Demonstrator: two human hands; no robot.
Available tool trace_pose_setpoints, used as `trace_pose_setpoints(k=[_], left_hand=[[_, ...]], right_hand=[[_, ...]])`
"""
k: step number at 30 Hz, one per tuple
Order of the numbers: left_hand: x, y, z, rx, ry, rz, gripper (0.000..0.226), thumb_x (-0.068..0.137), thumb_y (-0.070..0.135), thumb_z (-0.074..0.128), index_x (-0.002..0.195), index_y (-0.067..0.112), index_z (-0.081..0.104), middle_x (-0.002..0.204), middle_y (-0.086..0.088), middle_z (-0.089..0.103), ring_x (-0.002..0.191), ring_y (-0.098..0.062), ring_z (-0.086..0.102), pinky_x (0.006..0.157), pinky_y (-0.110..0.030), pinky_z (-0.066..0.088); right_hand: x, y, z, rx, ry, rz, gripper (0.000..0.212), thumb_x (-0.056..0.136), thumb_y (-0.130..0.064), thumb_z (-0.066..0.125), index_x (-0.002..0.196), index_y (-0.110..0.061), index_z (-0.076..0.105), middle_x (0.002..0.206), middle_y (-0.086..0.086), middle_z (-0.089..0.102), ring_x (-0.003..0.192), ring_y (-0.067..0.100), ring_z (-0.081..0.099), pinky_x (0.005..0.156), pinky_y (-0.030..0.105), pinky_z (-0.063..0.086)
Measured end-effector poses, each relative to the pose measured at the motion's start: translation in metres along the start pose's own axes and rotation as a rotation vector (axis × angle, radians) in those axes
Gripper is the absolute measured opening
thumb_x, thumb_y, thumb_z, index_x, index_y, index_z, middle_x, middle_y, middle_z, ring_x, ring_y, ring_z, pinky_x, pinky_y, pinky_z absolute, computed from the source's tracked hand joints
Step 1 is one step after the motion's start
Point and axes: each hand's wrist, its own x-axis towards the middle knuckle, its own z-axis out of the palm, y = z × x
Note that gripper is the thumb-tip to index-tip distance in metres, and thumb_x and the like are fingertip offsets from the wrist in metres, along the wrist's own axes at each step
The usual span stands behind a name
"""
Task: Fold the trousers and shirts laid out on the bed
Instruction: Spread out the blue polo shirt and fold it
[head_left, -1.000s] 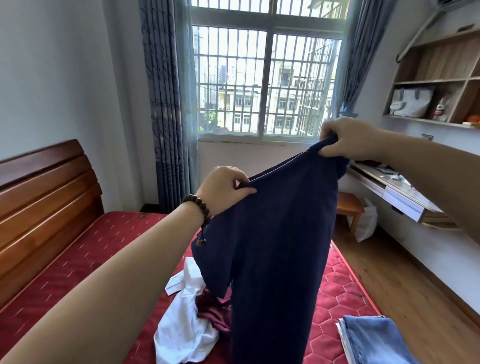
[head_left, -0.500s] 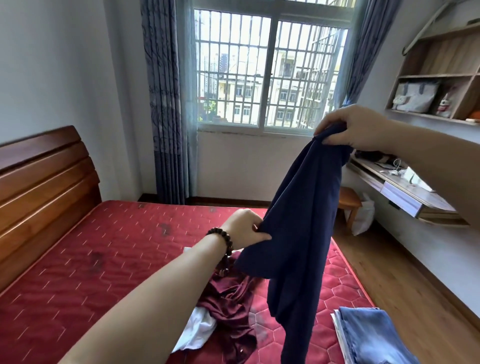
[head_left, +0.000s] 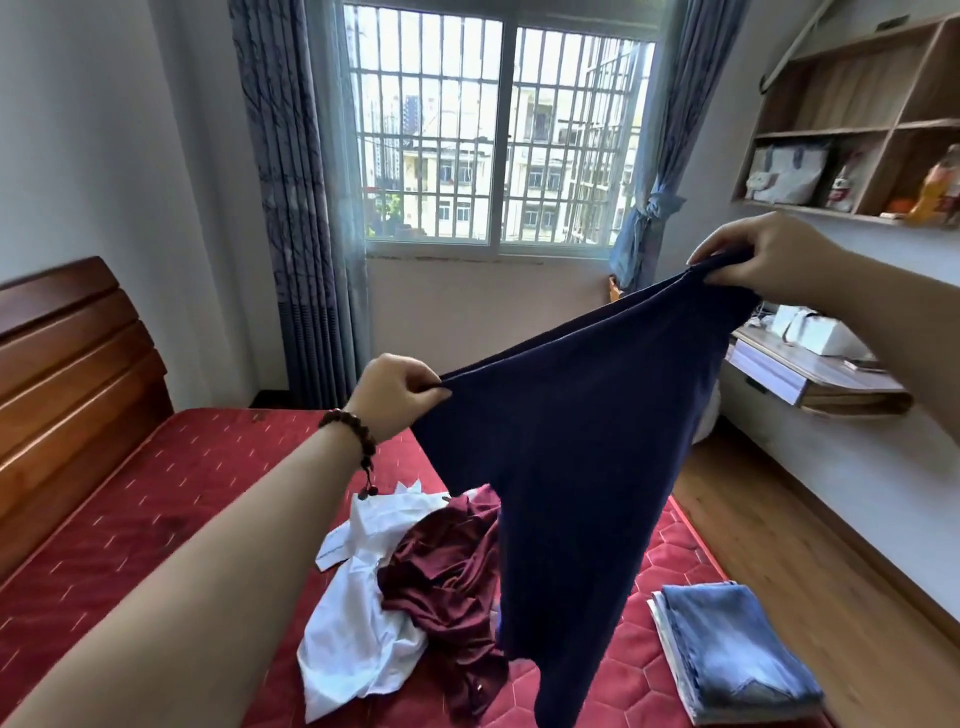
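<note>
A pair of dark navy trousers (head_left: 576, 467) hangs in the air above the red bed (head_left: 156, 499), stretched along its top edge. My left hand (head_left: 397, 392) pinches the lower left corner of that edge. My right hand (head_left: 763, 257) grips the higher right corner. The legs hang down toward the mattress. Under them lie a crumpled white shirt (head_left: 353, 623) and a crumpled maroon garment (head_left: 447, 571). A folded stack with blue jeans (head_left: 727, 654) on top sits at the bed's right edge.
A wooden headboard (head_left: 67, 374) runs along the left. Wooden floor (head_left: 779, 545) lies to the right of the bed, below a wall-mounted desk (head_left: 831, 384) and shelves (head_left: 852, 135). A barred window (head_left: 493, 140) with curtains faces me.
My left hand has moved up and away from my right, spreading the trousers' top edge wide. My right hand has shifted right. The view has dropped slightly.
</note>
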Motion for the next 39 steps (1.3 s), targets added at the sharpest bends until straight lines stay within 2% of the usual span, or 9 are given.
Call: trace_pose_setpoints(k=[8,12,15,20,25,30,34,37,39], left_hand=[[0.012,0.011,-0.039,-0.052,0.147,0.068,0.008,0.079,0.012,0.076,0.075,0.017,0.072,0.070,0.007,0.068,0.064,-0.002,0.061,0.063,-0.012,0.048],[-0.001,-0.011,-0.034,0.023,0.115,0.028,0.013,0.078,0.006,0.076,0.075,0.014,0.066,0.070,0.002,0.067,0.068,-0.014,0.062,0.071,-0.025,0.049],[-0.011,-0.021,-0.032,-0.012,0.120,-0.010,0.019,0.079,0.005,0.075,0.084,0.019,0.063,0.073,0.004,0.068,0.071,-0.010,0.063,0.071,-0.017,0.046],[-0.034,-0.019,-0.033,0.015,0.089,0.005,0.014,0.080,0.005,0.074,0.076,0.018,0.071,0.073,0.004,0.070,0.071,-0.007,0.064,0.071,-0.018,0.047],[-0.068,-0.001,-0.044,-0.078,0.107,-0.047,0.015,0.082,0.003,0.072,0.075,0.017,0.070,0.070,0.003,0.069,0.066,-0.006,0.062,0.064,-0.008,0.045],[-0.102,0.037,-0.055,-0.168,0.267,-0.027,0.013,0.085,0.003,0.067,0.080,0.013,0.072,0.070,0.009,0.070,0.065,0.002,0.061,0.063,-0.007,0.046],[-0.149,0.060,-0.033,-0.133,0.222,-0.170,0.006,0.085,-0.001,0.067,0.086,0.003,0.071,0.082,-0.011,0.070,0.068,-0.005,0.061,0.065,-0.007,0.046],[-0.189,0.076,-0.025,-0.169,0.216,-0.178,0.004,0.085,-0.001,0.067,0.088,0.000,0.071,0.079,-0.006,0.068,0.062,0.006,0.060,0.067,-0.006,0.046],[-0.214,0.085,-0.021,-0.191,0.184,-0.200,0.003,0.085,0.001,0.068,0.087,0.001,0.070,0.076,-0.002,0.067,0.060,0.008,0.059,0.065,-0.007,0.046]], right_hand=[[-0.015,-0.007,0.008,0.107,0.194,0.001,0.021,0.082,0.000,0.067,0.091,-0.017,0.073,0.077,-0.009,0.067,0.064,-0.015,0.057,0.056,-0.002,0.037],[-0.029,-0.014,0.037,0.078,0.092,0.025,0.020,0.079,-0.001,0.068,0.085,-0.018,0.073,0.081,0.001,0.070,0.074,0.004,0.061,0.064,0.011,0.041],[-0.040,-0.011,0.048,0.125,0.114,0.071,0.018,0.079,-0.004,0.069,0.086,-0.020,0.074,0.082,-0.002,0.071,0.077,0.008,0.062,0.069,0.020,0.043],[-0.061,-0.011,0.052,0.194,0.090,0.080,0.022,0.079,-0.004,0.069,0.085,-0.025,0.073,0.079,-0.009,0.070,0.072,0.000,0.060,0.068,0.015,0.044],[-0.079,-0.014,0.041,0.230,0.031,0.053,0.017,0.081,-0.006,0.069,0.088,-0.022,0.074,0.085,0.000,0.071,0.080,0.011,0.063,0.074,0.025,0.048],[-0.102,-0.015,0.023,0.373,0.271,0.049,0.012,0.080,-0.009,0.066,0.086,-0.019,0.070,0.081,0.000,0.068,0.074,0.014,0.060,0.067,0.023,0.048],[-0.156,-0.003,0.031,0.264,-0.006,0.070,0.011,0.082,-0.004,0.069,0.088,-0.014,0.067,0.078,0.003,0.066,0.066,0.015,0.058,0.050,0.012,0.047],[-0.194,0.012,0.008,0.269,-0.097,-0.033,0.017,0.081,-0.003,0.072,0.091,-0.017,0.068,0.085,0.004,0.068,0.076,0.015,0.059,0.065,0.008,0.045],[-0.215,0.017,-0.009,0.303,-0.200,-0.046,0.020,0.082,-0.007,0.073,0.098,-0.019,0.071,0.093,0.004,0.071,0.084,0.016,0.061,0.078,0.022,0.048]])
